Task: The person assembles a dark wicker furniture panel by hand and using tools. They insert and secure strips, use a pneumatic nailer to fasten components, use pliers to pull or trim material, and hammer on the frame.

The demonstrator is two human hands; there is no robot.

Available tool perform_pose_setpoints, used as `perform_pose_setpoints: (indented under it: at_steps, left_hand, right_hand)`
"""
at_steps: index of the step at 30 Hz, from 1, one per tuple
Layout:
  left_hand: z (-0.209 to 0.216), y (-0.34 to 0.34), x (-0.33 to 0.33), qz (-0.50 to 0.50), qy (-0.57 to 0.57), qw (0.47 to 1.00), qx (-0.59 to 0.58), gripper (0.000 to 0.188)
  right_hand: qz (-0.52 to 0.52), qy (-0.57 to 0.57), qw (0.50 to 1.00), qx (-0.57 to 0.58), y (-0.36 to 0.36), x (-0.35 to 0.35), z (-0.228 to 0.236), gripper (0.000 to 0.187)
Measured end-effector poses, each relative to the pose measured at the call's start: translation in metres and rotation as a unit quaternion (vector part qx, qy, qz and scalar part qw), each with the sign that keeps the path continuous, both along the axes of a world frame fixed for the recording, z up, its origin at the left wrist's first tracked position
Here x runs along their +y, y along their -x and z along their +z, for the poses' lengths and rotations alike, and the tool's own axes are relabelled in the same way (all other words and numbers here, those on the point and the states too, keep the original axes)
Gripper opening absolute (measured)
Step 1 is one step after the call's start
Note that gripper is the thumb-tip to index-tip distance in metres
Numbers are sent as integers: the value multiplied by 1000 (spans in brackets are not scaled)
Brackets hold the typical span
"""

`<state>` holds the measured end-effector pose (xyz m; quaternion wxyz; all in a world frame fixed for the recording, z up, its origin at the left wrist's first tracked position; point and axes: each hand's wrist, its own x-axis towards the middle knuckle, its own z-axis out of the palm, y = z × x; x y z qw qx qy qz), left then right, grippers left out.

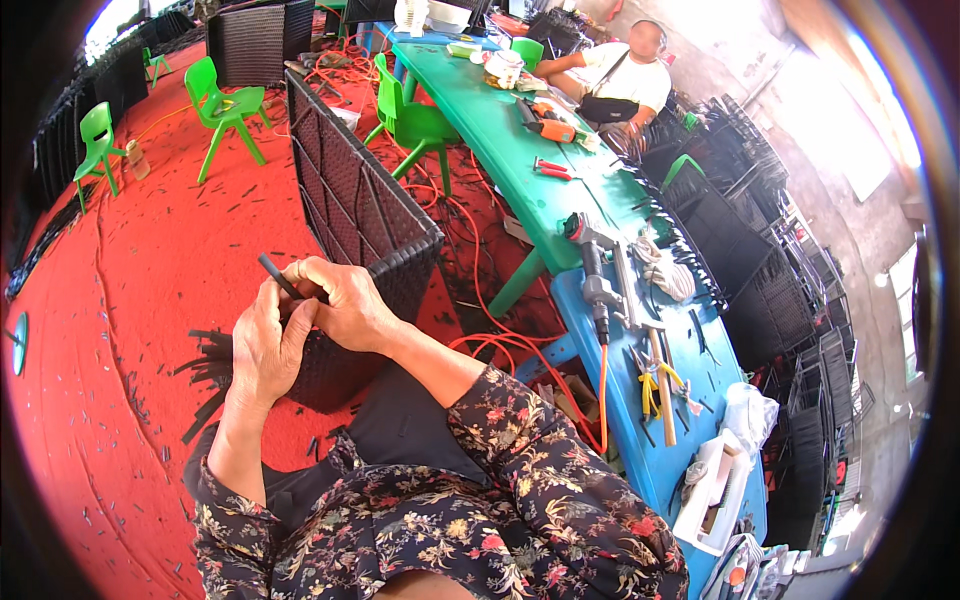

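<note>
A short flat black strip [278, 274] pokes up between my two hands. My left hand [268, 345] is closed, with its thumb and fingers around the strip. My right hand [348, 302] bends over from the other side, its fingers pinching the same strip; the lower part of the strip is hidden by the fingers. Just beyond and below the hands stands a large black woven wicker piece [365, 190], its near part close to my lap. Several loose black strip ends [212, 368] fan out to the left, behind my left wrist.
To the right stands a blue table [655, 470] with a corded power tool [597, 285], a hammer [663, 390] and yellow-handled pliers [648, 393]. A green table [480, 105] adjoins it, where a person [625, 80] sits. Green chairs [222, 105] and black scraps dot the red floor covering [150, 300]; orange cords trail beside the tables.
</note>
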<state>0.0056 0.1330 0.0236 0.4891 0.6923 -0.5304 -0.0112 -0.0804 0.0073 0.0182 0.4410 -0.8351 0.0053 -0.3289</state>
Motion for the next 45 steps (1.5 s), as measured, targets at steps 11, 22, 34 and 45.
perform_pose_setpoints:
  at_steps: [11,22,34,45]
  left_hand:
    - [-1,4,2,13,23,999,-28,29]
    - [-15,3,-7,74,-2,994,-85,23]
    - [-15,24,-1,143,125,969,-159,26]
    - [-76,30,157,187,68,944,-262,33]
  right_hand:
    - [-11,-27,1000,-5,0,4,-2,27]
    - [-38,-3,999,7,0,-2,-2,24]
    - [30,6,992,120,-10,-13,16,19]
    - [138,66,966,207,-41,-56,3,13]
